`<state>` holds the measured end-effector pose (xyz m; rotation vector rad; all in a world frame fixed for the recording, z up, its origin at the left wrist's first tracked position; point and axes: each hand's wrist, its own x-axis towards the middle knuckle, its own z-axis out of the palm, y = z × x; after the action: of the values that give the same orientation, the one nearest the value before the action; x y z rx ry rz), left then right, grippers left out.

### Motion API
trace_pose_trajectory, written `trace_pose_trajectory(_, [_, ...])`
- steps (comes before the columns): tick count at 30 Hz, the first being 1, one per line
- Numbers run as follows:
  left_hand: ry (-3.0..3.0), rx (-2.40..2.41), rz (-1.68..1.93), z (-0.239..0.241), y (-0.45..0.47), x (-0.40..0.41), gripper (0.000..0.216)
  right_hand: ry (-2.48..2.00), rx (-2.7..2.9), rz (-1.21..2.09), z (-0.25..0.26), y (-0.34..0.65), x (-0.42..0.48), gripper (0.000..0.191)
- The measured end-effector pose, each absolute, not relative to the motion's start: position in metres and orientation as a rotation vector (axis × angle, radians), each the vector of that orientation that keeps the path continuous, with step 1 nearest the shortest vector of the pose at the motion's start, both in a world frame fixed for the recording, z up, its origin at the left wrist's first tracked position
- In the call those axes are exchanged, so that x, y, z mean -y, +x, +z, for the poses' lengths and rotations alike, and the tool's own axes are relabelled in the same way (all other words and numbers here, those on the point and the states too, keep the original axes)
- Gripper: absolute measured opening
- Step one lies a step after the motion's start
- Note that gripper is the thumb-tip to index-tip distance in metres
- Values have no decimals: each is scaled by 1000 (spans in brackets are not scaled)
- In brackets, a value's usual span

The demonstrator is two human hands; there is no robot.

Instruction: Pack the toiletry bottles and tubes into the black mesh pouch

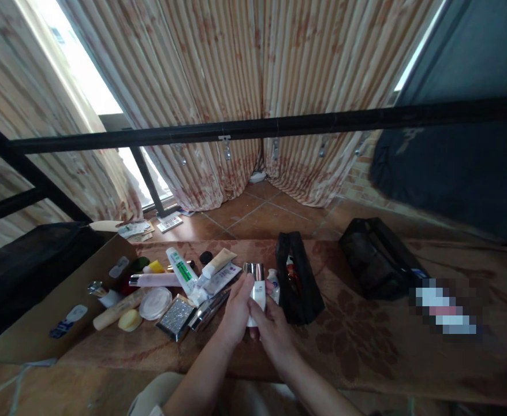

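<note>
Both my hands hold a small white bottle with a silver cap point(257, 284) upright over a brown patterned cloth point(357, 341). My left hand point(236, 312) wraps its side, fingers closed. My right hand point(273, 326) grips its lower end, fingers closed. An open black mesh pouch point(297, 283) stands just right of the bottle, with something red inside. To the left lies a heap of cosmetics: a white and green tube point(182, 271), a cream tube point(217, 263), a glittery silver compact point(176, 316), a round clear lid point(155, 303), a yellow soap-like piece point(130, 319).
A second black mesh bag point(377, 263) sits at the right. A cardboard box flap point(54, 306) lies at the left. A black metal rail point(253, 126) crosses above, with striped curtains point(236, 69) and tiled floor point(257, 214) beyond. A blurred-out patch point(446, 312) lies on the cloth.
</note>
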<state>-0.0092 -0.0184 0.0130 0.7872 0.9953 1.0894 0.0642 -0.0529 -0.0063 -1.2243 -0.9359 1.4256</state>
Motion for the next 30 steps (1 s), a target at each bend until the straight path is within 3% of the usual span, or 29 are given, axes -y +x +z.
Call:
trace_pose_trajectory(12, [777,-945,1214,14,-6,19,42,-1201,930,1477,-10,65,51,61])
trace_pose_trajectory(20, [841,-989,1198,16,-5,22,56,-1187,941,1485,-21,67,52,59])
trace_pose_trajectory(30, [876,-1010,1139,11,-7,19,52,-1229,1018,1445,-4,68,60,57])
